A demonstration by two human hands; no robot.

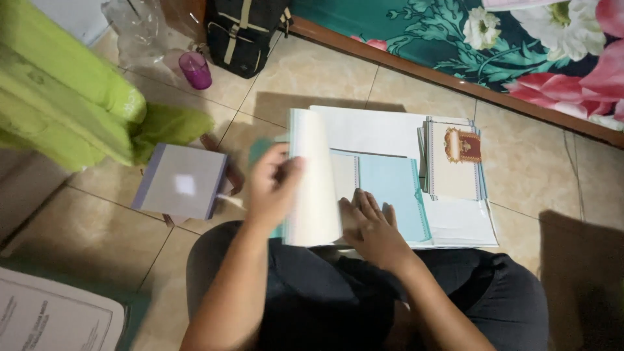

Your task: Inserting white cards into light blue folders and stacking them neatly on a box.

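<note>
Head view, person seated on the tiled floor (pixel 312 81), knees at bottom of frame.

Left hand (pixel 273 185): blurred, fingers curled round the lifted page (pixel 313 179) of an open spiral notebook (pixel 393 195). Looks like a pinch on the page's left edge, but the blur hides exact finger contact. Page stands nearly on edge, long axis running away from the person, free edge up and slightly left.

Right hand (pixel 370 224): flat, fingers spread and extended, pressing on the notebook's lower left part, just right of the raised page. Holding nothing, only pressing down.

Notebook lies on the floor right in front of the knees, light blue page facing up, long axis pointing away from the person, spiral visible along its right edge. It sits on top of a stack of white papers (pixel 370 127). Second spiral notebook (pixel 455 162), cream cover with a red-and-gold emblem, lies on the same stack just right of the first, same orientation.

Left of the hand: grey-lilac box (pixel 182 182), apart from the notebooks. Green cushion (pixel 58 97) upper left, cut off by frame. Purple cup (pixel 195 69) and black backpack (pixel 244 29) further back, backpack top cut off. Floral bedspread (pixel 520 39) upper right. Printed sheet (pixel 52 315) bottom left, partly cut off, text unreadable.
</note>
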